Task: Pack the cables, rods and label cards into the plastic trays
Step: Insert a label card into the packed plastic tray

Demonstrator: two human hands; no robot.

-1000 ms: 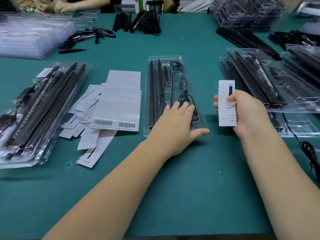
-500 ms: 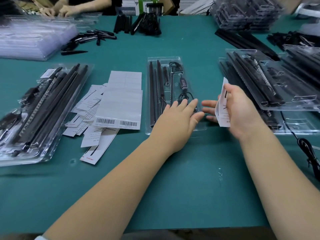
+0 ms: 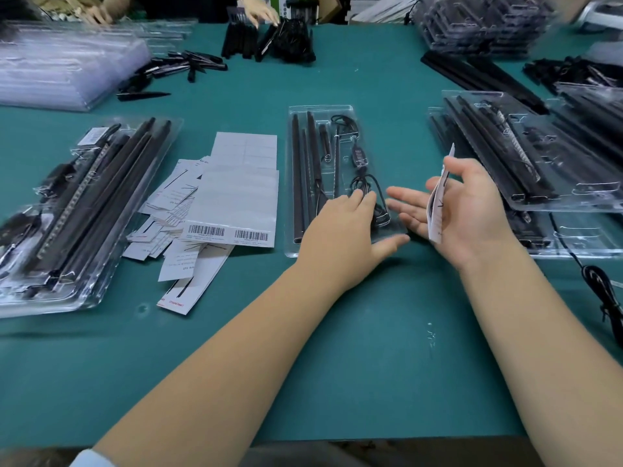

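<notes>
Open tray [image 3: 340, 112]: long axis runs away from the person, rods and cable seated. Left hand [image 3: 340, 230] flat on its near end, fingers straight. Right hand [image 3: 465, 210], just right of tray, pinches label card [image 3: 437, 203] on edge.

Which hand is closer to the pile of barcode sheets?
Left. The left hand rests on the tray beside the barcode sheets; the right hand is beyond the tray's far side.

Left hand [image 3: 347, 230] lies flat, fingers straight; right hand [image 3: 462, 210] pinches, palm up.
</notes>
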